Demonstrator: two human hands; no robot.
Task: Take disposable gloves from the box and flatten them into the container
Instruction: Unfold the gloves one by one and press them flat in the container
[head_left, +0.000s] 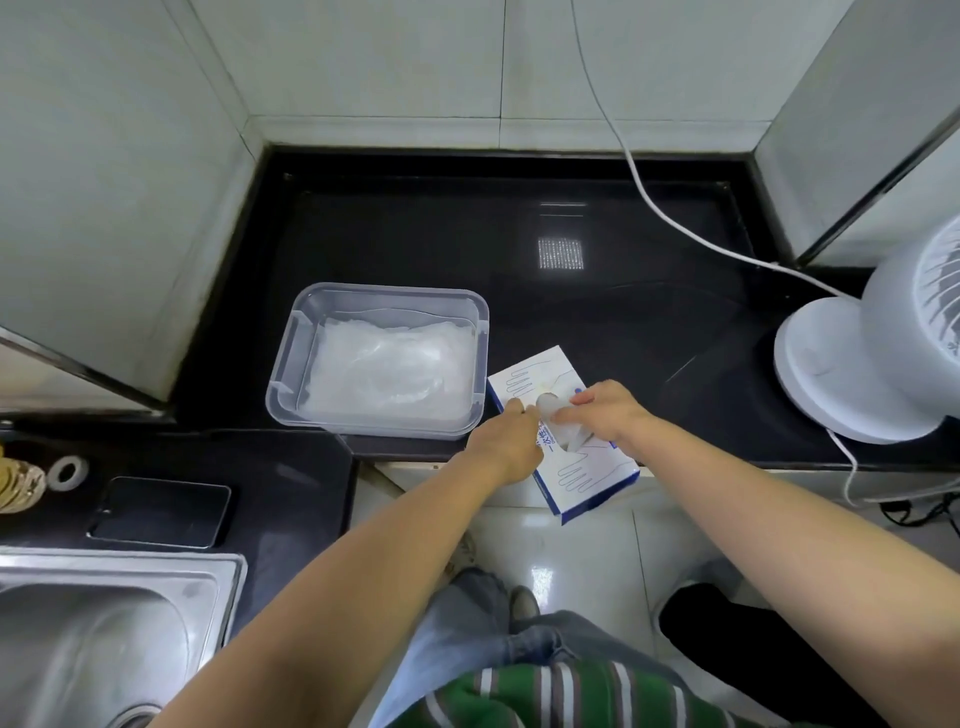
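The black counter is the biggest thing here. It fills the corner between the tiled walls. On its right side stands a white fan, well apart from the work. At the near left is a metal sink.

The clear container sits on the counter, just beside the box. I think it is kept that close so each glove has only a short way to go. A flat pile of gloves already lies inside, so the job looks partly done.

The glove box lies flat with its opening up. Its near end sticks out past the counter edge, toward the person. That makes it easy to reach.

The left hand is at the left side of the box, with its fingers bent by the opening. It may be holding the box down so it does not lift. I cannot tell if it grips the box or the glove.

The right hand is over the opening. Its thumb and fingers are pressed together, pinching a thin, see-through glove. The glove pokes up out of the box, between the two hands.
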